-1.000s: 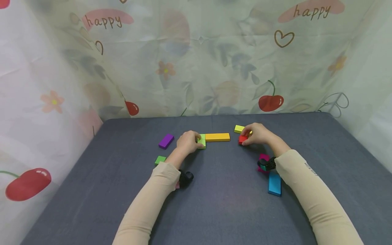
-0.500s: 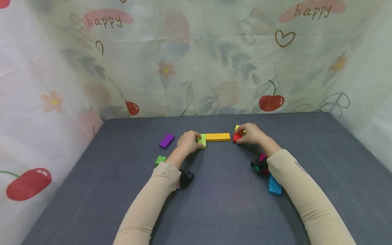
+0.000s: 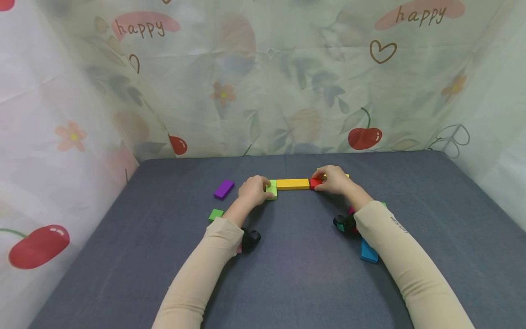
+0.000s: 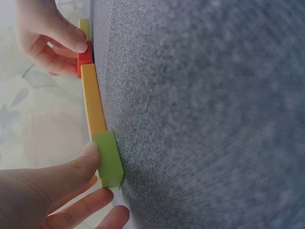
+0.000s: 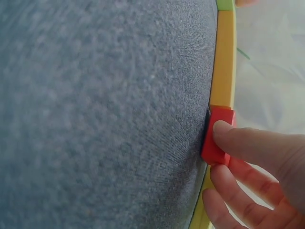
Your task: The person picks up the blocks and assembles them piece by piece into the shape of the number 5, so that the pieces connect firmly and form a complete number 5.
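A small red block (image 5: 218, 137) is pinched by the fingers (image 5: 252, 145) of the right hand (image 5: 259, 176) on the grey cloth surface (image 5: 95, 114). Its end is butted against a long orange block (image 5: 224, 59), beyond which a green block (image 5: 225, 4) is glimpsed at the frame's top edge.

Bare grey cloth table (image 3: 296, 274) is lying open between the forearms; a purple rectangular block (image 3: 223, 189) is sitting left.

red block (image 3: 315, 183): small, flat, butted to right end of orange bar (image 3: 292, 184) | light green block (image 3: 271, 189): flat, touching bar's left end
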Tool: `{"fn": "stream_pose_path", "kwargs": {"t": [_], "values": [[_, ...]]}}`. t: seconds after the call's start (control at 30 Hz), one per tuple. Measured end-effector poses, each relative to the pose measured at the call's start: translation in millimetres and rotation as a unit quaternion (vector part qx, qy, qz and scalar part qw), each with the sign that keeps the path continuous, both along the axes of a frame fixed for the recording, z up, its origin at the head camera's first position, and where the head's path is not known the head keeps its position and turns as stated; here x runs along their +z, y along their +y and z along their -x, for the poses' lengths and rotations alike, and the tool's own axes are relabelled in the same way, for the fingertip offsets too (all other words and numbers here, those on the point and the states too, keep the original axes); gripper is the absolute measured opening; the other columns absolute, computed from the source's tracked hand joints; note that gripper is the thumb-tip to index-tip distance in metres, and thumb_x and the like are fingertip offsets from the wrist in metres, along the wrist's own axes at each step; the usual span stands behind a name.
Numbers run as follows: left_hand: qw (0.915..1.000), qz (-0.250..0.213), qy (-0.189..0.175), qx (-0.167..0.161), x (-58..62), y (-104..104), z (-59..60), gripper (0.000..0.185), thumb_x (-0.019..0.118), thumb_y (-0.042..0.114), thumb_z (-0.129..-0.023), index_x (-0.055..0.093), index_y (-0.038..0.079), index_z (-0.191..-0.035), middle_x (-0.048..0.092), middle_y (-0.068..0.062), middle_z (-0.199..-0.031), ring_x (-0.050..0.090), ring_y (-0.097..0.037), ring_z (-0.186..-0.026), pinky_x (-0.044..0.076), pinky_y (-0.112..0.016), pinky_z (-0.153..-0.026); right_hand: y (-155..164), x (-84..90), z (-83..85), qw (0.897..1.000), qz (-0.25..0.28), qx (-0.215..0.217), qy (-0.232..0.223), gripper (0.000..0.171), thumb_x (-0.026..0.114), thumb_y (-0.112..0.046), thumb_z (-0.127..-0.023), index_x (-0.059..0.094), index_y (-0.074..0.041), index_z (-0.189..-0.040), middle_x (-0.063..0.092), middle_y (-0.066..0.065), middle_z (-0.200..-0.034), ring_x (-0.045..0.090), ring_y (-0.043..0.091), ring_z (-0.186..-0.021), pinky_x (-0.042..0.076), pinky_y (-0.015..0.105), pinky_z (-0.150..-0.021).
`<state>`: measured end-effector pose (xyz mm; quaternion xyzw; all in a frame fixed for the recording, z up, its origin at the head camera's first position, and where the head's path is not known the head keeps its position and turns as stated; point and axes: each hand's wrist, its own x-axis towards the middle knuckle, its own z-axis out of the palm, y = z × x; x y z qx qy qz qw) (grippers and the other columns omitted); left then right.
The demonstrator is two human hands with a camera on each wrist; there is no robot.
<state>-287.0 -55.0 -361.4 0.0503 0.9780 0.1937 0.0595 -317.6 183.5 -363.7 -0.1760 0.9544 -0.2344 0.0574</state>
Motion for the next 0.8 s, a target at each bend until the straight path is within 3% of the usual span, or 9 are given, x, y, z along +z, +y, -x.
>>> {"fn": "stream_pose_path", "kwargs": {"t": [0.8], "values": [[1.0,-0.005,0.001,-0.001,-1.8,-1.2,0.4,0.042,0.071,0.029,-0.083,0.063,0.017,-0.122,0.066,-0.004,-0.11,0.061,-0.019,-0.096,0.049,-0.036,-0.08,-4.7,-2.7,0.8,1.0,-0.007,0.013,0.019,0.031,0.069,-0.007,-0.082,0.065,0.003,-0.111,0.063,0.022,-0.113,0.055,0.032,-0.095,0.048,0.042,-0.084]]}}
